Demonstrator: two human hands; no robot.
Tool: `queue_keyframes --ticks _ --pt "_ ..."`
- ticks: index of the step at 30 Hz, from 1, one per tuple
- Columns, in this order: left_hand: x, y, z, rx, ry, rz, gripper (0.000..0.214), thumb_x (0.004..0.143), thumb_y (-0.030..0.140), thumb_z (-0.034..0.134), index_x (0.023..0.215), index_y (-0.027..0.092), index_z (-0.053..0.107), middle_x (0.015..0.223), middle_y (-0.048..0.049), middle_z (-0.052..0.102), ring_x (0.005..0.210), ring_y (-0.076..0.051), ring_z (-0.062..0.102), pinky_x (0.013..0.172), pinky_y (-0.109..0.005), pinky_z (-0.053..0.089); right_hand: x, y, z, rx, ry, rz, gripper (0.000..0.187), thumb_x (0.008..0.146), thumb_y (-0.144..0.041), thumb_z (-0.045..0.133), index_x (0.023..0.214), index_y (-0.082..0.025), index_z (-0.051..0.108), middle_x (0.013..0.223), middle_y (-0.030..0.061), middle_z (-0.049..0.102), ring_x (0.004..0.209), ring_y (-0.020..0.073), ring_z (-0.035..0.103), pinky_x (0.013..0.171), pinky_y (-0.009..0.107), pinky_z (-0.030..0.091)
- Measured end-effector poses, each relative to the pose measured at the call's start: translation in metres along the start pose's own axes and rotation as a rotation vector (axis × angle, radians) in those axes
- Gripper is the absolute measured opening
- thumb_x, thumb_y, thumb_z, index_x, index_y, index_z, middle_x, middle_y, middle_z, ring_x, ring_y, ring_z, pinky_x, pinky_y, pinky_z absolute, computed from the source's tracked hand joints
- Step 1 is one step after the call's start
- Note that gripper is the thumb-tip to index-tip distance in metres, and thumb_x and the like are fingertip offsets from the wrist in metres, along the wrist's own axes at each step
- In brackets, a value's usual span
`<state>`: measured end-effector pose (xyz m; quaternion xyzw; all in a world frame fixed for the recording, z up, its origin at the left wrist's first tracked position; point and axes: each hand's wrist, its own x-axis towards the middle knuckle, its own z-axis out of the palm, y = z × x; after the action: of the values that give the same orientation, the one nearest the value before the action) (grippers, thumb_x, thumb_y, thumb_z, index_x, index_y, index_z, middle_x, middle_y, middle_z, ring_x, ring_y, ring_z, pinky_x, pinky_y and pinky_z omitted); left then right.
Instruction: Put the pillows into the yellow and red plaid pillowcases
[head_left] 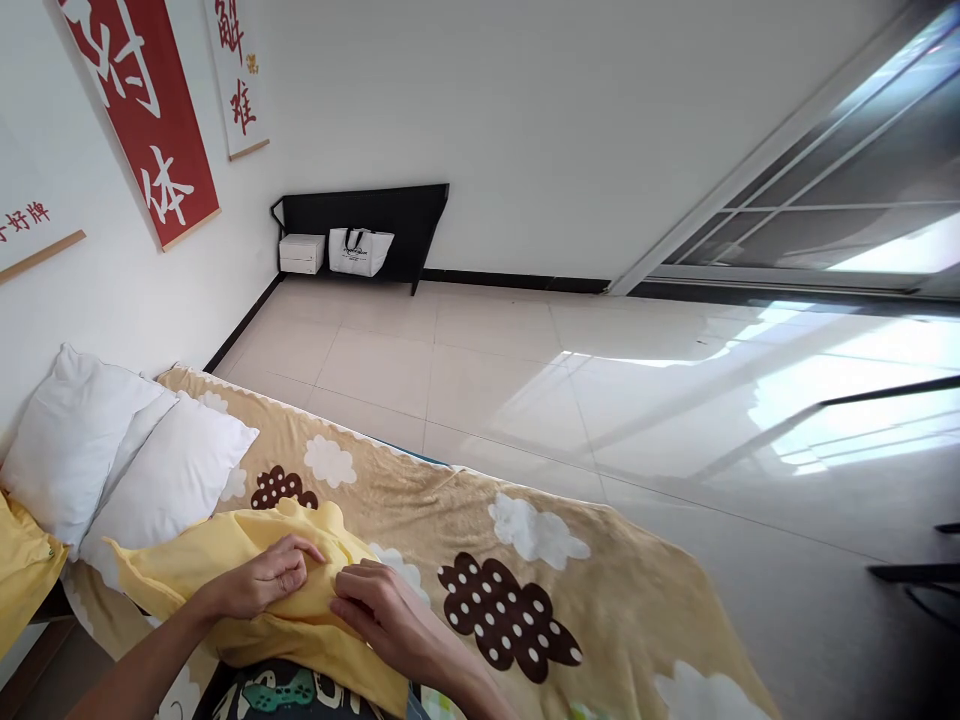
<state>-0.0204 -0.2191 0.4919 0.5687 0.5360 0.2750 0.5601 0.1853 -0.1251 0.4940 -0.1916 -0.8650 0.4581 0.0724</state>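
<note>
A loose, crumpled yellow pillowcase (247,535) lies across my lap and the near edge of the bed. My left hand (274,580) is closed on its upper side, thumb and fingers pinching the cloth. Just to the right, my right hand (379,605) has its fingers curled and pressed together on the same yellow fabric. Only a small gap separates the two hands. What exactly lies between the fingertips is hidden. Beyond the cloth's left end rest white pillows (169,475), leaning together at the head of the bed.
A tan blanket (637,600) with cloud patterns covers the bed. More yellow cloth (26,570) shows at the far left. Against the far wall, a black shelf (420,230) holds a white box (301,254) and a white tote bag (361,252). Tiled floor (487,400) lies beyond the bed.
</note>
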Motion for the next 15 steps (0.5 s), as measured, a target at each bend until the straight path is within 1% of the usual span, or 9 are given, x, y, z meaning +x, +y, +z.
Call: queue_keyframes --ticks 2,3,5,6,8,10,12,14,15 --pt "-0.001 0.000 -0.001 -0.132 -0.028 -0.035 0.042 0.097 0.057 0.036 0.092 0.019 0.054 0.130 -0.0090 0.053 0.120 -0.020 0.047 0.110 -0.036 0.030 -0.003 0.001 -0.003 -0.051 0.022 -0.040 0.036 0.094 -0.033 0.040 0.063 -0.021 0.025 0.062 -0.0026 0.042 0.062 0.0124 0.036 0.064 0.027 0.027" --pt "-0.001 -0.001 -0.001 -0.193 -0.047 -0.054 0.042 0.096 0.058 0.037 0.096 0.020 0.054 0.127 -0.0089 0.056 0.121 -0.020 0.048 0.110 -0.037 0.031 -0.003 0.001 -0.005 -0.075 0.035 -0.052 0.037 0.094 -0.033 0.040 0.063 -0.021 0.025 0.062 -0.0023 0.042 0.062 0.0126 0.036 0.064 0.028 0.027" --pt "-0.001 -0.002 -0.002 -0.264 -0.085 -0.086 0.047 0.094 0.063 0.036 0.105 0.020 0.052 0.119 -0.0086 0.059 0.115 -0.020 0.052 0.104 -0.037 0.037 -0.002 0.001 -0.010 -0.099 0.055 -0.049 0.037 0.095 -0.034 0.039 0.063 -0.021 0.025 0.062 -0.0023 0.042 0.061 0.0124 0.034 0.064 0.029 0.026" --pt "-0.001 -0.002 -0.003 -0.262 -0.103 -0.096 0.052 0.093 0.066 0.034 0.110 0.020 0.052 0.116 -0.0087 0.060 0.111 -0.020 0.054 0.100 -0.037 0.040 -0.001 0.002 -0.012 -0.096 0.060 -0.036 0.036 0.094 -0.034 0.039 0.063 -0.021 0.026 0.061 -0.0026 0.041 0.061 0.0121 0.033 0.064 0.029 0.026" --pt "0.000 -0.004 -0.005 -0.171 -0.124 -0.086 0.062 0.090 0.072 0.030 0.116 0.020 0.052 0.114 -0.0089 0.061 0.103 -0.020 0.054 0.093 -0.035 0.043 0.006 0.004 -0.017 -0.053 0.053 0.015 0.037 0.093 -0.033 0.041 0.061 -0.020 0.027 0.059 -0.0037 0.038 0.059 0.0111 0.032 0.062 0.028 0.025" --pt "0.000 -0.007 -0.008 -0.051 -0.154 -0.061 0.069 0.088 0.076 0.025 0.108 0.019 0.058 0.101 -0.0070 0.062 0.088 -0.018 0.054 0.083 -0.032 0.045 0.017 0.011 -0.017 0.028 0.041 0.102 0.038 0.089 -0.033 0.045 0.058 -0.020 0.028 0.056 -0.0049 0.033 0.057 0.0099 0.029 0.058 0.027 0.022" --pt "0.000 -0.012 -0.010 0.062 -0.198 -0.056 0.073 0.086 0.079 0.023 0.092 0.017 0.061 0.079 -0.0024 0.057 0.070 -0.014 0.047 0.069 -0.028 0.043 0.030 0.022 -0.011 0.159 0.021 0.200 0.040 0.085 -0.035 0.049 0.055 -0.020 0.028 0.055 -0.0060 0.027 0.055 0.0088 0.025 0.055 0.027 0.020" --pt "-0.001 -0.015 -0.009 0.157 -0.250 -0.083 0.070 0.083 0.080 0.033 0.085 0.016 0.063 0.069 0.0008 0.052 0.063 -0.012 0.043 0.061 -0.026 0.039 0.042 0.034 0.001 0.317 -0.016 0.271 0.044 0.081 -0.042 0.054 0.052 -0.021 0.029 0.054 -0.0067 0.025 0.054 0.0082 0.023 0.053 0.026 0.019" --pt "-0.002 -0.016 -0.009 0.206 -0.253 -0.091 0.066 0.081 0.079 0.042 0.087 0.017 0.064 0.070 0.0012 0.054 0.064 -0.013 0.046 0.062 -0.025 0.040 0.046 0.039 0.008 0.381 -0.041 0.292 0.046 0.080 -0.046 0.056 0.051 -0.021 0.030 0.053 -0.0068 0.024 0.054 0.0080 0.023 0.052 0.026 0.018"
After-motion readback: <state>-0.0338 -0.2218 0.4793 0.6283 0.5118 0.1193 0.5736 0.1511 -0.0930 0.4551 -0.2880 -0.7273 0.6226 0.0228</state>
